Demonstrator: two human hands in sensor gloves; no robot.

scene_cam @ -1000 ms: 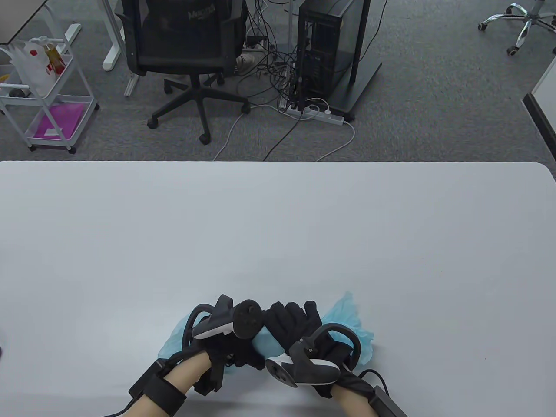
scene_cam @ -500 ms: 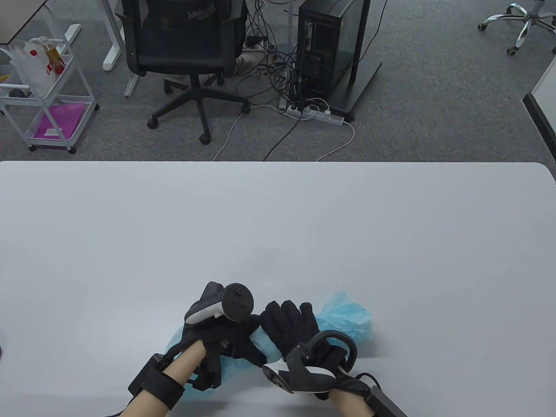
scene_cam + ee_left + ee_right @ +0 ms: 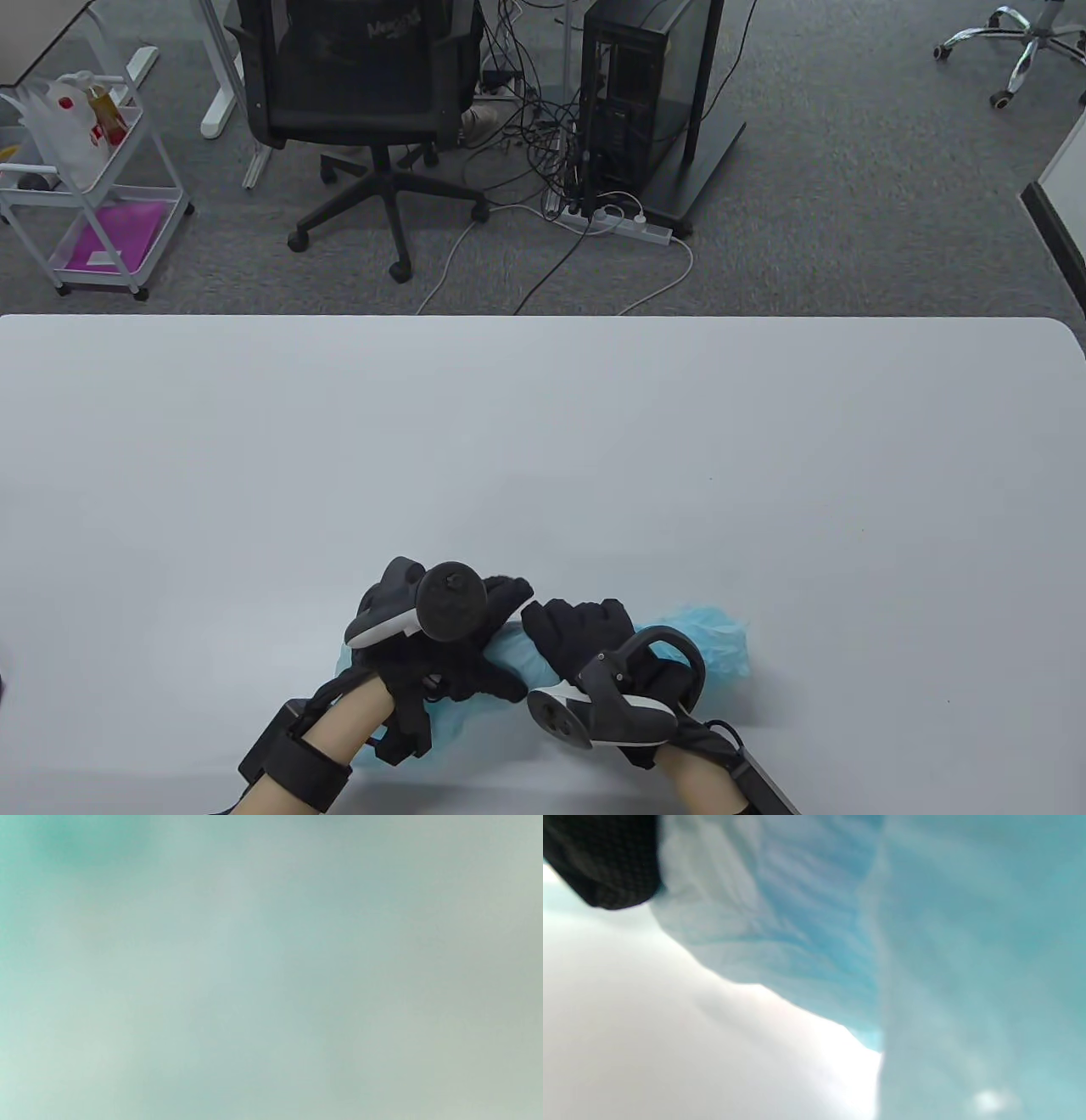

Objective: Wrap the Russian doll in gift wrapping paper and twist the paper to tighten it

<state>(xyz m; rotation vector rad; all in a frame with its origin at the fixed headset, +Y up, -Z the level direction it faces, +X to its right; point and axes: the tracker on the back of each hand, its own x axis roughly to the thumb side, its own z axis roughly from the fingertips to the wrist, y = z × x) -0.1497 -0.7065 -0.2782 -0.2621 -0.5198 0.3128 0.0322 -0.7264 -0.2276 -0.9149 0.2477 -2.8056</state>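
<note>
Light blue wrapping paper (image 3: pixel 519 655) is rolled into a bundle near the table's front edge. The doll is hidden inside it. My left hand (image 3: pixel 488 632) grips the left part of the bundle, fingers curled over its top. To the right, my right hand (image 3: pixel 581 632) is curled round the middle of the bundle. A crumpled paper end (image 3: pixel 721 641) sticks out to the right, and another paper end (image 3: pixel 450 730) lies under my left wrist. In the right wrist view, creased blue paper (image 3: pixel 806 925) fills the frame beside a black fingertip (image 3: pixel 606 861). The left wrist view shows only blurred teal paper (image 3: pixel 127 942).
The white table (image 3: pixel 543 441) stretches wide beyond the hands. Past its far edge are an office chair (image 3: pixel 356 93), a computer tower (image 3: pixel 645 93) with cables, and a white cart (image 3: pixel 93 187) at the left.
My left hand has rolled forward over the bundle, its tracker moving left and away. The right paper end has turned and dropped lower, looking more gathered. The right hand shifted slightly right.
</note>
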